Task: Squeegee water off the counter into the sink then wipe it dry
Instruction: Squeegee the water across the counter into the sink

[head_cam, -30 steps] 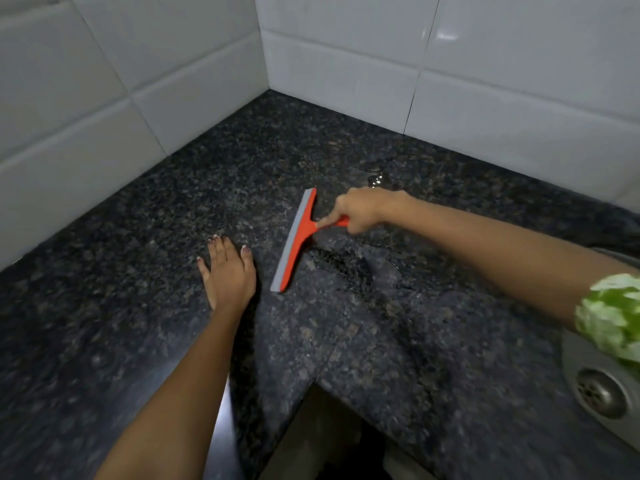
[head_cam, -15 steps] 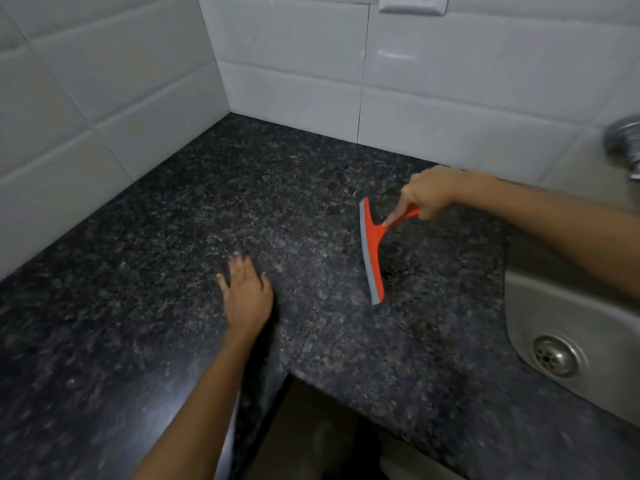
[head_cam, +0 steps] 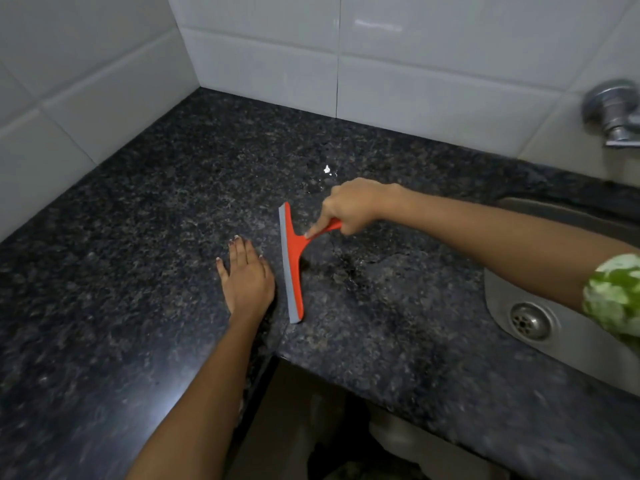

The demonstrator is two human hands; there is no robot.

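Dark speckled granite forms the counter (head_cam: 121, 271), which wraps an inner corner, its front edge cut back in a notch closest to the camera. Just past that notch, the left hand (head_cam: 247, 277) lies flat on the stone, palm down, fingers straight and close together, holding nothing. Just beside it on the sink side stands the squeegee (head_cam: 292, 263), orange with a grey rubber blade; the blade runs from near the front edge away toward the back wall, its edge down on the counter. The right hand (head_cam: 353, 206) reaches in from the sink side and is curled tight around the squeegee's short orange handle, index finger stretched along it toward the blade. A green-and-white patterned sleeve (head_cam: 614, 296) shows at that arm's upper end. Between blade and sink the stone looks darker and wet. The steel sink (head_cam: 568, 336) with its round drain sits at the counter's right. Beyond the right hand, small water drops (head_cam: 327, 169) glint. Farther back rise white wall tiles (head_cam: 433, 64), with a metal tap (head_cam: 614, 114) above the sink.
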